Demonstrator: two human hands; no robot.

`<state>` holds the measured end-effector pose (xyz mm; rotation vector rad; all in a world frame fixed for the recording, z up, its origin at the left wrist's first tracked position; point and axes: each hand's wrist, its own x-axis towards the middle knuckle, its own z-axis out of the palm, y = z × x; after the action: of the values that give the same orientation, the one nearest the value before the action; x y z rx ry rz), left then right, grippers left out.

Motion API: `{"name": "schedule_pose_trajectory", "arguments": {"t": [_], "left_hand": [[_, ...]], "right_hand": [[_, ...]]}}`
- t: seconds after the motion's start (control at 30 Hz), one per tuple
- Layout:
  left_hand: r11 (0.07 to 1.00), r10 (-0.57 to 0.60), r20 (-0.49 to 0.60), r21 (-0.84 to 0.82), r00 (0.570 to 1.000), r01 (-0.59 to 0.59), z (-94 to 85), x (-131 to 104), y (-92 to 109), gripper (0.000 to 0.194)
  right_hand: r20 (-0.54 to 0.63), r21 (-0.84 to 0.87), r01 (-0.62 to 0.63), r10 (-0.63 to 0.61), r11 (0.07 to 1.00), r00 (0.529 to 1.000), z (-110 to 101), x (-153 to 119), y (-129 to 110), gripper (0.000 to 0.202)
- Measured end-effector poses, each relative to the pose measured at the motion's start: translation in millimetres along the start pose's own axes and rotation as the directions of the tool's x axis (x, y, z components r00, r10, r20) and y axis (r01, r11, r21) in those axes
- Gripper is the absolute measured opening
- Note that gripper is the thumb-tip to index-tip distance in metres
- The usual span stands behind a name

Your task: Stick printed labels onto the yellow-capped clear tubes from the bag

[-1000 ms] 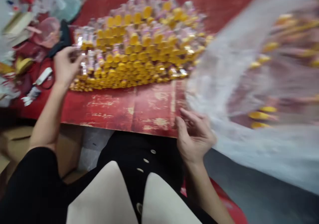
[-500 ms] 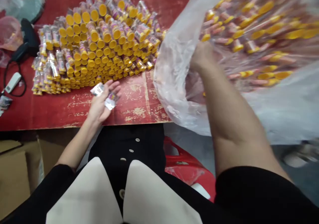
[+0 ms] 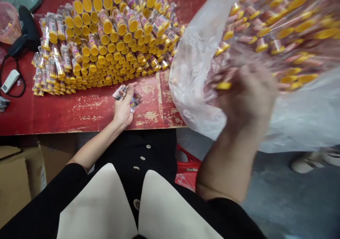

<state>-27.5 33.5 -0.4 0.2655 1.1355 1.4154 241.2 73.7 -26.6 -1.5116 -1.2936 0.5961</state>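
My left hand (image 3: 124, 106) is closed around small printed plastic wrappers (image 3: 136, 101), held just above the red table near its front edge. My right hand (image 3: 249, 94), smeared by motion, is at the mouth of a large clear plastic bag (image 3: 186, 86). Its fingers hold a small tube with a yellow cap (image 3: 224, 86); the rest of the tube is blurred. Many more yellow-capped tubes (image 3: 285, 32) lie loose inside the bag. To the left rises a stacked pile of wrapped yellow-capped tubes (image 3: 106, 58), most with their caps facing me.
On the left of the red table (image 3: 55, 115) are a black handheld device (image 3: 28, 30), a white object (image 3: 10, 81) beside a black cord, and a pink basket (image 3: 9, 23). Cardboard boxes (image 3: 16, 175) stand below left. A red stool (image 3: 187, 168) is under the table edge.
My right hand has come back out of the bag's depth toward its mouth with a yellow-capped tube. My left hand has shifted right, its fingers closing more on the wrappers. The view has shifted slightly.
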Motion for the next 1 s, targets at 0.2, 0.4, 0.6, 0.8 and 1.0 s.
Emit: {"name": "schedule_pose_trajectory", "arguments": {"t": [0.2,0.4,0.6,0.8,1.0], "left_hand": [[0.995,0.094,0.018,0.032,0.995,-0.094,13.2,-14.0,-17.2,0.029],[1.0,-0.001,-0.044,0.022,0.999,0.002,-0.1,-24.6,-10.9,0.033],[0.994,0.1,-0.057,-0.048,0.993,-0.103,4.2,-21.4,-9.8,0.031],[0.999,0.0,0.002,-0.052,1.0,0.0,9.3,-23.4,-1.8,0.018],[0.991,-0.131,-0.059,-0.028,0.99,0.129,8.6,-25.3,-3.0,0.031]], "right_hand": [[0.293,0.382,-0.199,0.086,0.902,0.952,100.8,-91.1,-72.5,0.048],[0.185,0.431,-0.19,0.12,0.882,0.975,117.7,-98.6,-62.2,0.045],[0.143,0.477,-0.208,0.158,0.854,0.977,120.2,-103.3,-66.0,0.049],[0.227,0.492,-0.244,0.148,0.836,0.963,118.6,-105.4,-67.4,0.049],[0.117,0.31,-0.105,0.072,0.945,0.991,121.2,-106.6,-60.8,0.039]]}}
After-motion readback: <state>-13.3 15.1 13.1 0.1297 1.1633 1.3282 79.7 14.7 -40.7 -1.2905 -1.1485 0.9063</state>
